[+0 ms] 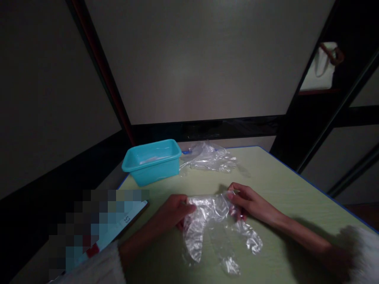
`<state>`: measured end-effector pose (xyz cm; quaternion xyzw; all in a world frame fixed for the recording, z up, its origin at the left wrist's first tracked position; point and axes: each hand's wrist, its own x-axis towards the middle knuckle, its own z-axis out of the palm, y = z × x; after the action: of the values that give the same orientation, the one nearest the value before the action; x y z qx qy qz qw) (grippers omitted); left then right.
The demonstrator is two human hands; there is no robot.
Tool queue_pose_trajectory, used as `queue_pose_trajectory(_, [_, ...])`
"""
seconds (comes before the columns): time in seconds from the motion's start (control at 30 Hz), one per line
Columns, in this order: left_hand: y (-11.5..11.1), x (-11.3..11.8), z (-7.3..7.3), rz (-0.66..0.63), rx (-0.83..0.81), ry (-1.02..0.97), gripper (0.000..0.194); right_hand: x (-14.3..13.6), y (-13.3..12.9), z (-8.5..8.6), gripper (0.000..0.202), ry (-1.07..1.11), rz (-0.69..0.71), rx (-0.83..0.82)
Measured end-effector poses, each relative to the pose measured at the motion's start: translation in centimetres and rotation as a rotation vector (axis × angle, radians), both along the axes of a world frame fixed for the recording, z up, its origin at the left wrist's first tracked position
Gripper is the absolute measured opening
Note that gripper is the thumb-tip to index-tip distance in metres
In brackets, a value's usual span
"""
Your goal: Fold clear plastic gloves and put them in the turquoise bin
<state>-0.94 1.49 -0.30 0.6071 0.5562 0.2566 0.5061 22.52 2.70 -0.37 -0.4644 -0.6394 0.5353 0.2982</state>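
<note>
Presently, the glove [195,221] is spread between the hands over the near part of the table [275,177]; its finger ends point toward the wearer, long axis fore-and-aft, upper edge crosswise. Whether the ends touch down cannot be told. The left hand [174,213] and right hand [248,200] each pinch an upper corner, thumb closed against fingers. At left, a panel [127,221] reads "53", the remainder pixelated. Table surface extends from glove to tub [155,171] and, rightward, to a blue edge [315,187]. The tub stands just beside crumpled plastic [210,157]. Far right, a bag [321,73] sits upright.
</note>
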Motion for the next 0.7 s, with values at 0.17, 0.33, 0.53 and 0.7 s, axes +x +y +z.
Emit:
queue_pose_trajectory(0.17, [0.7,0.6,-0.2,0.100,0.155,0.136,0.026,0.0,0.7,-0.1,0.042,-0.074,-0.032,0.112])
queue_pose_trajectory(0.33, [0.8,0.6,-0.4,0.164,0.347,0.308,0.029,0.4,1.2,-0.5,0.038,-0.163,-0.082,0.223])
queue_pose_trajectory(0.53, [0.4,0.1,-0.1,0.251,0.574,0.462,0.002,0.9,0.7,0.2,0.021,-0.303,-0.158,0.522])
queue_pose_trajectory(0.7, [-0.4,-0.4,-0.8,0.066,0.789,0.389,0.018,0.7,-0.2,0.4,0.024,-0.522,0.120,0.756])
